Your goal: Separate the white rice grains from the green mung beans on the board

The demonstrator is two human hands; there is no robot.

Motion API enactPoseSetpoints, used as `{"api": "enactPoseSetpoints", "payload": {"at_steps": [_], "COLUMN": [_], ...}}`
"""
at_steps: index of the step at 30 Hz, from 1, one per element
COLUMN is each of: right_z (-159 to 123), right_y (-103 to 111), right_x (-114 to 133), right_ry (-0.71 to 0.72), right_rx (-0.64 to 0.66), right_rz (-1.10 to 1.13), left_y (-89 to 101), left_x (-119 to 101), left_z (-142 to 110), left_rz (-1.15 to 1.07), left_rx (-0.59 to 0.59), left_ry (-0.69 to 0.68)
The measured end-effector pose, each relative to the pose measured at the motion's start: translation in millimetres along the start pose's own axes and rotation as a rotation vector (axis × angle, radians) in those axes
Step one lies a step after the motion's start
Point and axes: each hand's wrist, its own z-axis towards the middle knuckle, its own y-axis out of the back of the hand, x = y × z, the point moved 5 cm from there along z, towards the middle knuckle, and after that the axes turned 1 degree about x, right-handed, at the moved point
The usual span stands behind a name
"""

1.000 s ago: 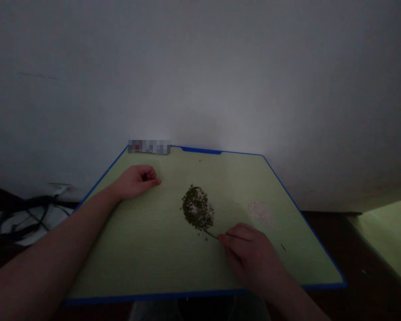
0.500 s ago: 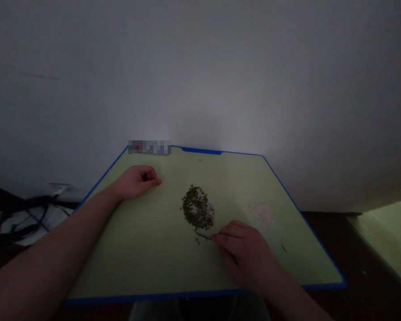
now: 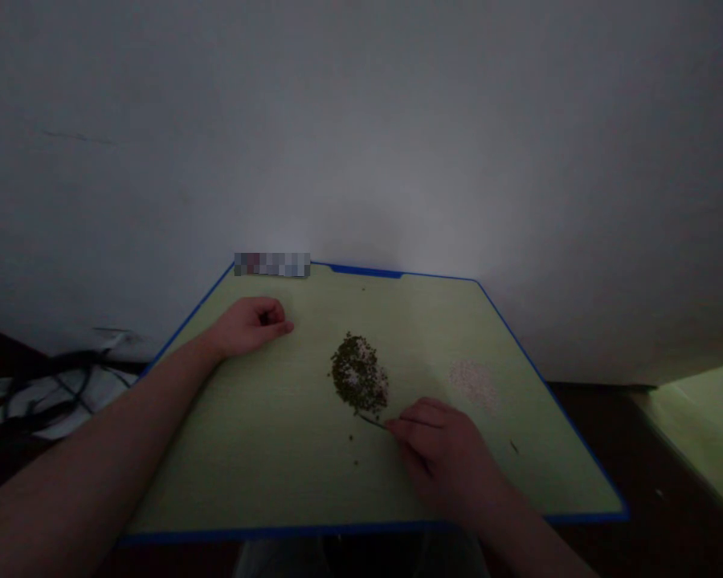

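Note:
A thin dark stick (image 3: pixel 373 421) is pinched between the thumb and fingers of my right hand (image 3: pixel 443 445). Its tip is at the near edge of a mixed pile of small green beans and pale grains (image 3: pixel 358 373). Two stray beans (image 3: pixel 350 437) lie nearer to me, apart from the pile. To the right is a flat patch of pale grains (image 3: pixel 473 381). My left hand (image 3: pixel 256 323) rests on the table left of the pile, its fingers curled loosely with the thumb alongside; nothing shows in it.
The pale green tabletop (image 3: pixel 247 449) has a blue rim and stands against a grey wall (image 3: pixel 361 144). A blurred-out flat item (image 3: pixel 272 265) lies at its back left corner. A short dark sliver (image 3: pixel 514 447) is at the right. Dark cables (image 3: pixel 66 377) are beyond the left edge.
My right hand has shifted slightly left, and the stick's tip swept towards me and then back to the pile. The stray beans have moved nearer to me. My left hand stays put.

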Motion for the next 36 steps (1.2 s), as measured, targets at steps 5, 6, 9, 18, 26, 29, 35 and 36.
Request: {"api": "enactPoseSetpoints", "payload": {"at_steps": [5,6,9,18,26,29,35,36], "right_z": [6,7,7,-1,-4,-3,-1,-2], "right_y": [-2,-3,-6,8,4,6,7,7], "right_x": [2,3,7,-6,-4,-5,-9,-9], "right_ry": [0.000,0.003,0.043,0.024,0.058,0.058,0.047,0.055], "right_rx": [0.013,0.025,0.071,-0.015,0.016,-0.014,-0.015,-0.003], "right_rz": [-0.037,-0.034,0.010,0.022,0.004,0.015,-0.002,0.001], "left_y": [-0.5,-0.7,-0.9,-0.3,0.2,0.4,0.3,0.2], "left_x": [1,2,5,8,10,10,9,9], "left_z": [-1,0,1,0,1,1,-1,-1], "left_rz": [0.007,0.008,0.012,0.018,0.031,0.054,0.021,0.012], "left_rx": [-0.002,-0.001,-0.010,-0.004,-0.013,-0.017,-0.013,-0.012], "left_ry": [-0.010,-0.011,-0.016,-0.025,-0.028,-0.030,-0.029,-0.027]}}
